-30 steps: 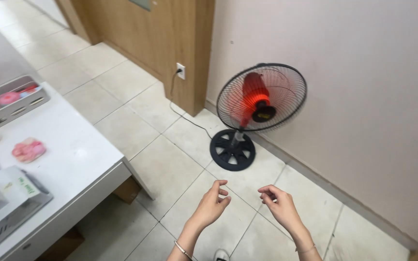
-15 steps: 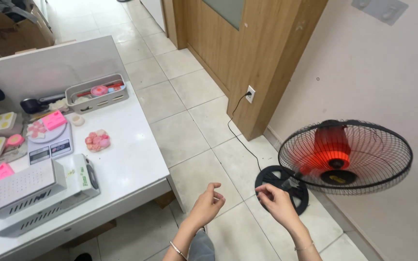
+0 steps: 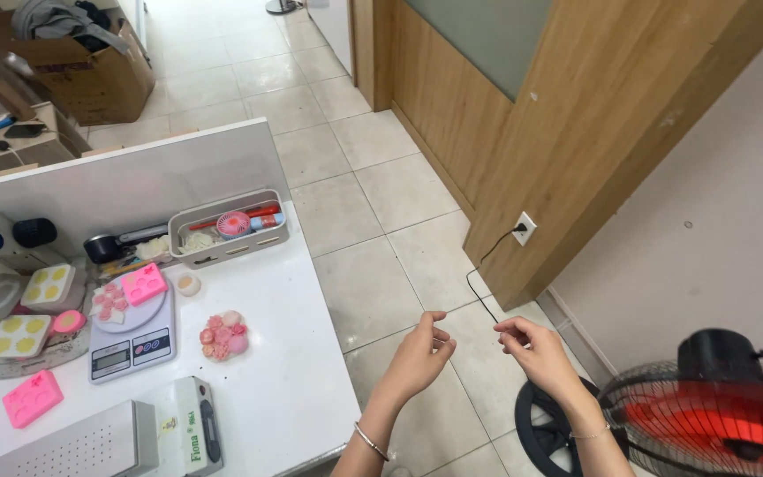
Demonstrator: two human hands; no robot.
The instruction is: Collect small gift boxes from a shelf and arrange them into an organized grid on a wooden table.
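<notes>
Left hand (image 3: 419,352) and right hand (image 3: 530,346) raised over tiled floor (image 3: 373,265), just left of the red-bladed floor fan (image 3: 708,411); fingertips pinched together on each, anything held too small to tell. White table (image 3: 284,353) further left.

- White rectangular table (image 3: 293,371) carried a digital kitchen scale (image 3: 132,340), a grey slotted plastic tray (image 3: 231,231), pink silicone moulds (image 3: 32,397) and a cluster of small pink shaped pieces (image 3: 223,335).
- Beige tiled floor (image 3: 355,203) bore a black round fan base (image 3: 551,424).

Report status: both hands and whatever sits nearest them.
Left hand and right hand raised, fingers pinched, nothing visible held. Standing fan by right wrist. White table to the left.
</notes>
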